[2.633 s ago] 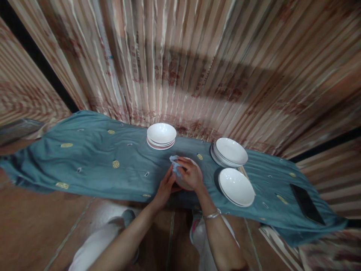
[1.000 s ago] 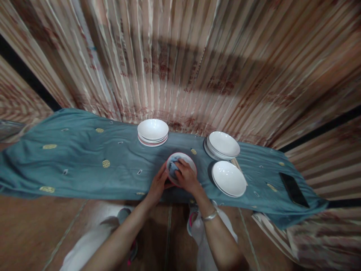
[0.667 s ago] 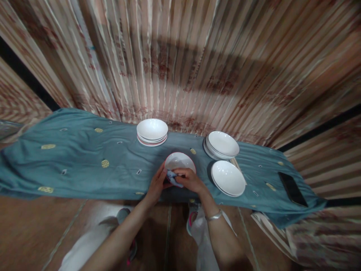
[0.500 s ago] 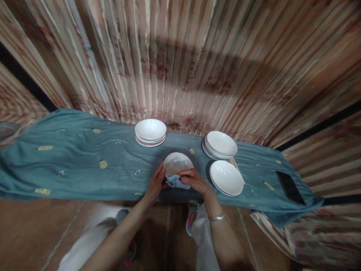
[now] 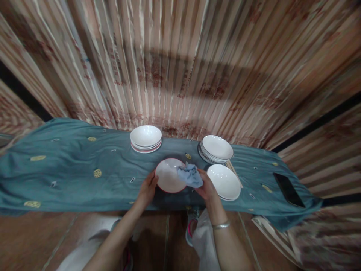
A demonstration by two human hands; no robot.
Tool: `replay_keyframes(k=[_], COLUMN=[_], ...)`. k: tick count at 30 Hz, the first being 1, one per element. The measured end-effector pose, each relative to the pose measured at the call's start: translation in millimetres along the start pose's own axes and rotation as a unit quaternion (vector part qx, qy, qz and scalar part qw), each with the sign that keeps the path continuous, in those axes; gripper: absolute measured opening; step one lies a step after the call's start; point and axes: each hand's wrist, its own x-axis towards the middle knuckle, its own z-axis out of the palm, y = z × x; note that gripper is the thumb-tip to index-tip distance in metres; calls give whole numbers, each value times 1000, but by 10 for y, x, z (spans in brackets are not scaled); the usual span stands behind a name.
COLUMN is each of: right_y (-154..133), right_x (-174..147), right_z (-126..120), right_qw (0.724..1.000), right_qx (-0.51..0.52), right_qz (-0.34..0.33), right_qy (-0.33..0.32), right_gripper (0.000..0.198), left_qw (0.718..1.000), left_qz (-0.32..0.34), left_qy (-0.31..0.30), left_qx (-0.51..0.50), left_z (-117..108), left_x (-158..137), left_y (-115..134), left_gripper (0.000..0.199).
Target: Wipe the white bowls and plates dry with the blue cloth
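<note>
A white dish with a red rim (image 5: 168, 176) is held just above the table's front part. My left hand (image 5: 148, 189) grips its left edge, thumb on the rim. At the right side of the dish, my right hand (image 5: 207, 186) is closed on a crumpled light-blue cloth (image 5: 190, 175). The cloth covers the right part of the rim; whether those fingers also hold the dish is hidden behind it. Close to the right hand, white dishes (image 5: 224, 181) lie in a low stack.
A stack of white dishes (image 5: 146, 136) stands at the back, left of centre. Another dark-rimmed stack (image 5: 217, 147) is at the back right, with chopsticks (image 5: 234, 174) beside it. A black phone (image 5: 288, 189) lies on the right of the green tablecloth (image 5: 70, 165). A curtain (image 5: 169, 75) hangs behind.
My right hand has moved right and lifted the cloth from the near rim to the right edge. The dish has turned slightly, with its red rim showing more. The view has shifted a little.
</note>
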Motion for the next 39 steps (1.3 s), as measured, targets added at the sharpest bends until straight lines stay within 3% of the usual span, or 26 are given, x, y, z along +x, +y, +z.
replay_keyframes(k=[3, 5, 10, 13, 15, 24, 39], right_y=[-28, -36, -47, -42, -31, 51, 11], right_x=[22, 33, 38, 40, 44, 46, 73], right_z=[50, 82, 131, 141, 137, 111, 187], right_qw=[999, 999, 996, 996, 997, 998, 999], right_qx=[33, 50, 84, 87, 78, 52, 15], right_qz=[2, -2, -7, -22, -27, -24, -43], right_qy=[-5, -6, 5, 6, 1, -2, 8], right_gripper=[22, 22, 17, 12, 12, 13, 12], left_qw=[994, 975, 879, 822, 803, 811, 831], left_qz=[42, 117, 340, 408, 422, 339, 297], left_qy=[29, 37, -19, -58, -76, -150, -140], left_qx=[100, 183, 333, 393, 414, 452, 449], left_z=[-57, -74, 55, 196, 270, 382, 423], left_x=[14, -3, -200, -371, -463, -581, -528], left_y=[-23, -11, 35, 50, 65, 183, 259], left_gripper=[65, 63, 51, 49, 47, 36, 23])
